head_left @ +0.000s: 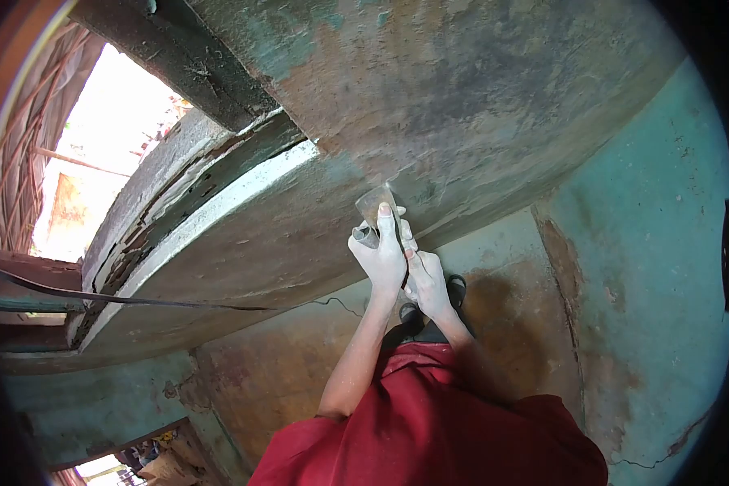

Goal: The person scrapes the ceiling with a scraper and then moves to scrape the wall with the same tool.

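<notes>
Up close, the left hand (pixel 381 257) is wrapped around the handle of a scraper (pixel 377 209), its index finger stretched along the back of the flat blade and the other fingers curled shut on the grip. That blade lies pressed against the underside of a curved concrete beam (pixel 300 227), near a pale worn strip along its edge. Just to the right and a little nearer, the right hand (pixel 428 283) is bunched against the left wrist and the tool's butt; whether its fingers actually clasp anything cannot be told. Both hands look dusted white. Below them the forearms run down into red sleeves (pixel 429 421). Farther out, a stained ceiling (pixel 478 89) spreads above, a peeling turquoise wall (pixel 648 267) stands at right, and a bright opening (pixel 113 121) glares at far left, with a dark cable (pixel 138 301) strung across beneath the beam.
</notes>
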